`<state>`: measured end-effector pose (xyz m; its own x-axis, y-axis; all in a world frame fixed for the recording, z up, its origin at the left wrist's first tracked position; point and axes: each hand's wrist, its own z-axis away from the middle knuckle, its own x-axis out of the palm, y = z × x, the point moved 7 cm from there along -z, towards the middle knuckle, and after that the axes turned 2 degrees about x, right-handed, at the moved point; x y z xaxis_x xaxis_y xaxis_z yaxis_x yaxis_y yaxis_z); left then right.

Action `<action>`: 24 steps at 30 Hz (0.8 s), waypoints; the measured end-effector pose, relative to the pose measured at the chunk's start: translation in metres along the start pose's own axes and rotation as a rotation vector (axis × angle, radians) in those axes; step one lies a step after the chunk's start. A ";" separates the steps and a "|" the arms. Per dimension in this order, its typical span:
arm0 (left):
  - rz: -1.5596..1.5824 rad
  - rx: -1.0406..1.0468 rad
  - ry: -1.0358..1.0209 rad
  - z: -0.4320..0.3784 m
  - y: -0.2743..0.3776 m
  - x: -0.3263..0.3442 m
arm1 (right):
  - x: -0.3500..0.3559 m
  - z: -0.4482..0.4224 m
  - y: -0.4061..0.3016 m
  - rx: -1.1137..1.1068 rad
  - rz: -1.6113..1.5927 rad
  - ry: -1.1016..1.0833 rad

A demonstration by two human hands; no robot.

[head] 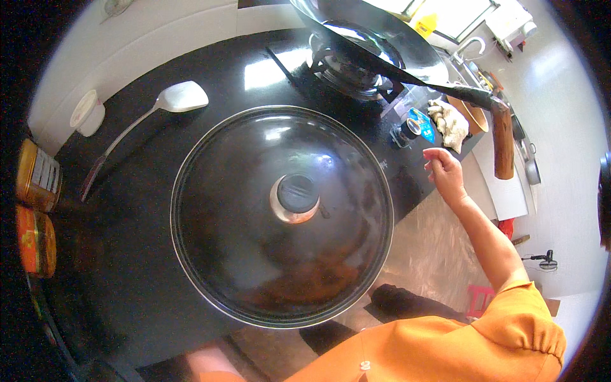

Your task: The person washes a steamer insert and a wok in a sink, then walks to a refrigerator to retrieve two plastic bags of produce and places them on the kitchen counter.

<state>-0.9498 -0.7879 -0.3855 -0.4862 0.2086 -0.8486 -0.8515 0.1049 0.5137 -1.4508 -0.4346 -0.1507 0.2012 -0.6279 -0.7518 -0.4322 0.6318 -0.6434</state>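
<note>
My right hand (445, 174) hovers by the counter's front edge, fingers curled, with nothing visible in it. Nearest to it are a small dark-capped glass jar (405, 131), a blue packet (422, 124) and a crumpled pale cloth (448, 125). Before me is a large dark domed lid (238, 205) with a thin metal rim and a round black knob (298, 192). Its lower right side reaches past the counter edge in view; what lies beneath it is hidden. Only a blurred part of my left arm shows at the bottom; the left hand is out of view.
A wok (410, 43) stands over a gas burner (343, 71), its wooden handle (503, 143) jutting right beyond the counter. On the black counter (129, 248) lies a metal wok spatula (184, 98). A white tub (88, 113) and lidded jars (40, 176) line the left.
</note>
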 end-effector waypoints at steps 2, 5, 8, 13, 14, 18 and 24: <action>-0.003 0.004 -0.002 -0.001 0.000 0.000 | 0.000 -0.002 -0.003 0.006 -0.019 0.024; -0.004 -0.001 -0.002 -0.001 -0.001 0.002 | -0.003 -0.010 -0.012 0.027 -0.055 0.049; -0.004 0.002 -0.002 -0.001 -0.002 0.002 | -0.002 -0.021 -0.021 -0.024 0.002 0.068; -0.002 -0.006 0.007 -0.002 -0.005 0.003 | 0.007 -0.044 -0.055 -0.290 0.525 0.172; -0.004 -0.009 0.009 -0.002 -0.006 0.004 | 0.013 -0.050 -0.061 -0.288 0.670 0.188; 0.000 -0.017 0.012 0.000 -0.007 0.005 | 0.030 -0.068 -0.067 0.053 0.928 -0.133; 0.042 -0.043 0.024 0.023 -0.011 0.006 | 0.044 -0.084 -0.060 0.083 0.924 -0.205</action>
<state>-0.9385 -0.7656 -0.3933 -0.5260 0.1884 -0.8293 -0.8376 0.0546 0.5436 -1.4900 -0.5387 -0.1331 -0.0357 0.2233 -0.9741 -0.4355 0.8738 0.2163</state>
